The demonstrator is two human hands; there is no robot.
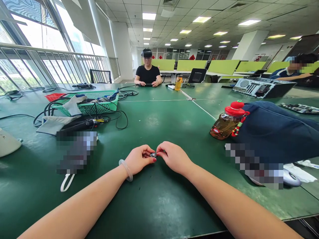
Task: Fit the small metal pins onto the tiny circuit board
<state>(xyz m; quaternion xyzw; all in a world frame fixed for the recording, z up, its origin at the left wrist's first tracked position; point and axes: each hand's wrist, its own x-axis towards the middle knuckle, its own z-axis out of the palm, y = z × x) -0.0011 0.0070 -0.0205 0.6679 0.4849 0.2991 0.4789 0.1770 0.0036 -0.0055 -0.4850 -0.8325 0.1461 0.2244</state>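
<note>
Just above the green table (159,205), my left hand (138,160) pinches a small dark and silvery part (153,154) between thumb and fingers; it looks like a tiny circuit board, but is too small to name surely. My right hand (173,157) is closed, its thumb and index fingertips touching the right end of that same part. Fingers cover most of it. A pale bangle (126,170) circles my left wrist.
Left are a green basket (99,105) with cables and gloves, and a blurred dark object (77,152). Right stand a red-lidded bottle (225,121), a navy bag (276,129) and an opened computer case (261,87). A person (148,71) sits opposite, another person (286,71) far right.
</note>
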